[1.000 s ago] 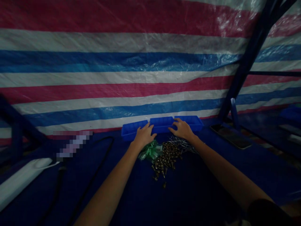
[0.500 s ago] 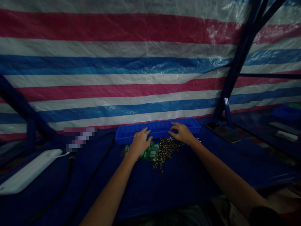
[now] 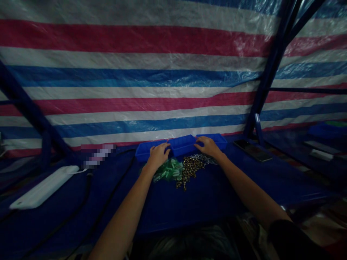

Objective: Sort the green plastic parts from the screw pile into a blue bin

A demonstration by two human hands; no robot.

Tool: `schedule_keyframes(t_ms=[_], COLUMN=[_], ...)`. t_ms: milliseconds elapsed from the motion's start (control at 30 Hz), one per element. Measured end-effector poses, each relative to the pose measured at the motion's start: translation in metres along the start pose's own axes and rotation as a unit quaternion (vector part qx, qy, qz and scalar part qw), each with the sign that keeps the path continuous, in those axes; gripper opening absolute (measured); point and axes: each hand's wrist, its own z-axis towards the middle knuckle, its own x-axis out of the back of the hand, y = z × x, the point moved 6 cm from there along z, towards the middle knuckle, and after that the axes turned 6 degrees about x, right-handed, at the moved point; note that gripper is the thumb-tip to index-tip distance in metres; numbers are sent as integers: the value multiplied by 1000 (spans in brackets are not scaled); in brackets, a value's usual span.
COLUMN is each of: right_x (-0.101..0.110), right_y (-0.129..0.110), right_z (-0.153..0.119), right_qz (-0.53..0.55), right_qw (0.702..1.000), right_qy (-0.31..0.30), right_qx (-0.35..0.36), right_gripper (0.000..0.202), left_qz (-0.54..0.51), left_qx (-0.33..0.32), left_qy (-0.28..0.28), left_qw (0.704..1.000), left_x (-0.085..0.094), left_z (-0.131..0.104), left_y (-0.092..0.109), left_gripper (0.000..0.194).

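Has both bare hands stretched out over a blue table (image 3: 195, 209), at three blue plastic bins (image 3: 180, 147) set in a row along the middle of its far edge. Has the left hand (image 3: 158, 156) at the near side of the left bin (image 3: 142, 151), toward its right end, with bent fingers and a parted thumb, about half open. Has the right hand (image 3: 207, 145) where middle bin (image 3: 184, 142) meets right bin (image 3: 219, 140), with forefinger curved above a parted thumb, likewise half open. Cannot tell, in such dim light, of a firm hold on a rim by either hand. Can see, just in front of the bins, a green plastic bag of short pale pieces (image 3: 172, 169) close by the left hand, then a heap of small brass-coloured metal parts (image 3: 189, 167) trailing toward the table's near edge, then a spread of thin silvery pins (image 3: 207, 158) just below the right hand. Shows also a smartphone (image 3: 252, 150) lying near the far edge, right of the bins, and a white power strip (image 3: 46, 186) lying slantwise toward the table's left edge, near a black cable (image 3: 87, 189). Backed by a striped tarpaulin (image 3: 162, 92) behind the far edge.
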Motion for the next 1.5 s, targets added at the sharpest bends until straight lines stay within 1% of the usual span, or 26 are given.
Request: schedule_keyframes(t_ms=[67,133,300,400,467,567,633,700,767,833,867,1000,1033,1133,1267,1333,1400,1467,1500], right_x=[-1,-1,2,2,1,0,-1,-2,-4,-6,-6,-4,-4,-2,-1,-2,-2,2,5], right_y=[2,-1,-17,-20,-20,-21,-23,-25,-26,-28,-29,-32,-33,-34,-34,-34,-34,-36,-39], right_z=[0,-3,-10,-10,-10,-11,-11,-10,-9,-8,-8,-6,-6,-6,-7,-8,-10,-10,-10], right_qz=[-2,1,13,6,3,2,-6,-20,-28,-29,-30,-32,-30,-17,4,13,19,21,24], right_qw=[1000,1000,1000,1000,1000,999,999,999,999,999,999,999,999,999,999,999,999,997,996], right_qy=[4,6,18,16,15,26,32,30,20,11,10,25,26,25,25,30,43,66,82], right_qx=[-8,-11,-4,-7,-13,-21,-22,-21,-18,-15,-14,-20,-22,-29,-33,-24,-17,-15,-16], right_gripper=[20,22,23,22,21,21,23,26,29,29,28,26,25,23,21,21,20,19,18], left_qz=[22,36,44,41,24,-30,-67,-91,-100,-99,-98,-99,-104,-112,-72,-69,-80,-77,-67], left_qx=[41,61,34,23,9,-22,-37,-42,-44,-40,-32,29,37,60,50,39,25,9,4], left_qy=[20,24,11,4,17,55,57,27,-27,-75,-88,-86,-95,-157,-206,-220,-223,-193,-164], left_qw=[999,997,998,999,1000,998,995,995,994,991,991,991,989,979,975,972,971,978,984], left_x=[3,2,-7,-6,0,16,23,24,21,19,20,33,33,25,13,10,12,20,26], left_z=[-3,-8,-13,-13,-13,-15,-16,-17,-17,-18,-18,-20,-21,-30,-37,-37,-35,-33,-31], left_y=[-7,-11,-10,-8,-5,0,1,1,-1,-5,-10,-36,-41,-51,-46,-42,-39,-36,-35], left_gripper=[38,42,46,45,39,29,28,29,30,29,30,36,38,47,52,48,37,27,24])
